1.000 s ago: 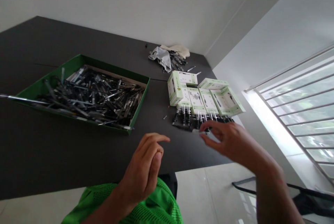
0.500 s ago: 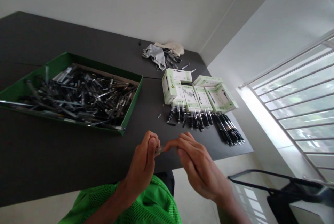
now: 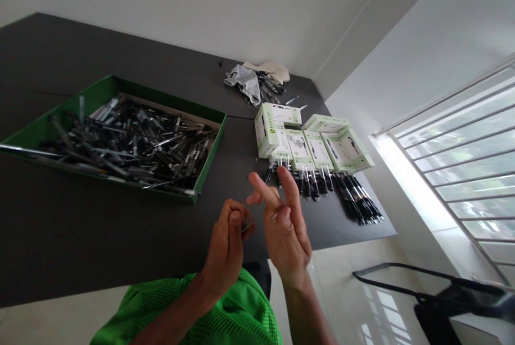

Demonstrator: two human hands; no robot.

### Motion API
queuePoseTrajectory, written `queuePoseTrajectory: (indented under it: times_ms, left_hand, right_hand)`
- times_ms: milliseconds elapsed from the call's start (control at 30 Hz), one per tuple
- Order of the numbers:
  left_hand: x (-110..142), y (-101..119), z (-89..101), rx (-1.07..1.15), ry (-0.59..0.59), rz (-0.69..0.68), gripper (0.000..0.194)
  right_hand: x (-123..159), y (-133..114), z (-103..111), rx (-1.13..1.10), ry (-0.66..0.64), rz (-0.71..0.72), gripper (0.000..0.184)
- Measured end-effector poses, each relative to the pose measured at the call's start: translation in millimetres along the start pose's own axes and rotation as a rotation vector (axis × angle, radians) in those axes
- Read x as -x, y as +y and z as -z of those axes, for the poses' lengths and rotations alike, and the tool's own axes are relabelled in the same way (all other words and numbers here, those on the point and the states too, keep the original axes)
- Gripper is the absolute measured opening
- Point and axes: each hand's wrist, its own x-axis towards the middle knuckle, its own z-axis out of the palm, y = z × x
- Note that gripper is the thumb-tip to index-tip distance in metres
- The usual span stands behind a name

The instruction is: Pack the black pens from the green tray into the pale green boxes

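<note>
My left hand (image 3: 227, 240) is closed in a fist near the table's front edge. A pen (image 3: 247, 227) is in it, mostly hidden, with only a short end showing beside the fingers. To its right, my right hand (image 3: 284, 227) is turned with the palm side up. Two of its fingers stretch forward, while the thumb bends in against the hand. A tiny pale piece (image 3: 274, 216) shows by the thumb, too small to name. Just beyond the right fingertips lie several black pens (image 3: 308, 184) with clear caps, in front of light green pen boxes (image 3: 300, 149).
A green tray (image 3: 209, 165) heaped with loose pens stands at the left. More black pens (image 3: 358, 197) lie in a row at the right edge. At the back, a grey cloth (image 3: 245, 82) lies beside further pens. A black-framed chair (image 3: 422, 280) stands at lower right.
My right hand has pulled away from the end of the pen and turned over, its fingers now pointing forward. My left hand stays closed in nearly the same place.
</note>
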Motion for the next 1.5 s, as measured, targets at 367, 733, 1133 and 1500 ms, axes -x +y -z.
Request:
queuePoseTrajectory:
  times_ms: [367, 733, 1133, 1500]
  left_hand:
    - [-0.3, 9.5, 7.1, 0.007, -0.094, -0.034, 0.039]
    - [7.6, 0.6, 14.9, -0.044, -0.020, -0.071, 0.035]
    - [7.4, 4.9, 9.2, 0.015, 0.053, -0.148, 0.037]
    - [3.4, 2.9, 1.0, 0.005, -0.025, -0.034, 0.041]
  right_hand:
    - [4.8, 2.7, -11.4, -0.094, -0.228, -0.094, 0.053]
    - [4.6, 3.9, -11.5, 0.067, -0.325, -0.011, 0.059]
    - [13.3, 11.6, -0.2, 0.331, -0.140, 0.050, 0.019]
    - [27.4, -7.1, 19.8, 0.360, 0.012, -0.001, 0.012]
